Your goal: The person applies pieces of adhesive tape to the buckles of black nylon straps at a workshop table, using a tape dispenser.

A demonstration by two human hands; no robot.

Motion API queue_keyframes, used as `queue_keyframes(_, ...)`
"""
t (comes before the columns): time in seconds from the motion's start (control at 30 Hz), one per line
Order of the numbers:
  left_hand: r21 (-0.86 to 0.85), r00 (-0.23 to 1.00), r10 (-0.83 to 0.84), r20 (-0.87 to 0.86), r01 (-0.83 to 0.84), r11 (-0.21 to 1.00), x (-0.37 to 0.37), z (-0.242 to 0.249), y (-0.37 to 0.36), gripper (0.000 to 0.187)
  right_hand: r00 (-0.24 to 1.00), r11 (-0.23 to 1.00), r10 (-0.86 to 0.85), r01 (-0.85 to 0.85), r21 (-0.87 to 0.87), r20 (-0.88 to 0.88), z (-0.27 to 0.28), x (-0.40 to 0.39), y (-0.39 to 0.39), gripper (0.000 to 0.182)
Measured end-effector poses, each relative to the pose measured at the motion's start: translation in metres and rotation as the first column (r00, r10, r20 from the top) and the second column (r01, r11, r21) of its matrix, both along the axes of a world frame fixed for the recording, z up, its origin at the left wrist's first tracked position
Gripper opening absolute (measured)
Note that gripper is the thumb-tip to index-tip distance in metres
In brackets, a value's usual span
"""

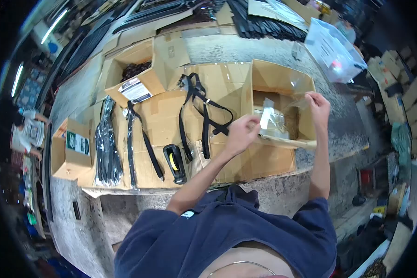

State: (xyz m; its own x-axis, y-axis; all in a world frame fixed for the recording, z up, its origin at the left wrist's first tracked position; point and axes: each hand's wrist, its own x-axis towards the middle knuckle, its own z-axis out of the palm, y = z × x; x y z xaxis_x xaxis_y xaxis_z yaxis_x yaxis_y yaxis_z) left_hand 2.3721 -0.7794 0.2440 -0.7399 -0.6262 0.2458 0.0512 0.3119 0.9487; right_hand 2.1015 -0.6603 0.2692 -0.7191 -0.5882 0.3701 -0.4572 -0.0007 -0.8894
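Note:
An open cardboard box [282,74] stands at the right of the worktable. A clear plastic bag [277,121] shows over its opening, between my hands. My left hand [243,134] is at the box's near left edge, thumb and fingers pinched on the plastic. My right hand [318,107] is raised at the box's right side, fingertips closed on another thin clear part of the plastic. Left of the box lie black straps [205,111] with metal clips. A black and yellow tape dispenser [174,163] rests near the table's front edge.
A box with dark items [158,78] stands at the back left, a smaller box [70,155] at the far left. Plastic-wrapped black straps [109,148] lie between them. A translucent crate [333,51] is at the back right. Other people are at the left and upper right.

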Motion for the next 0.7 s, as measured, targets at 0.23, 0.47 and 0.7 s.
queue_keyframes(0.23,0.244,0.847,-0.062,-0.528,0.221,0.944,-0.069,0.083,-0.017,0.041,0.97,0.986,0.123,-0.094,0.141,-0.212,0.052,0.065,0.006,0.01)
queue_keyframes(0.47,0.281,0.803,0.133,-0.582,0.045,0.959,-0.053,0.092,-0.025,0.018,0.969,0.977,0.205,-0.193,0.093,-0.138,0.037,0.053,-0.007,0.017)
queue_keyframes(0.7,0.306,0.97,-0.244,-0.024,0.239,0.921,-0.036,0.083,-0.026,0.046,0.941,0.937,0.337,-0.332,0.108,-0.027,0.055,0.087,-0.029,0.035)
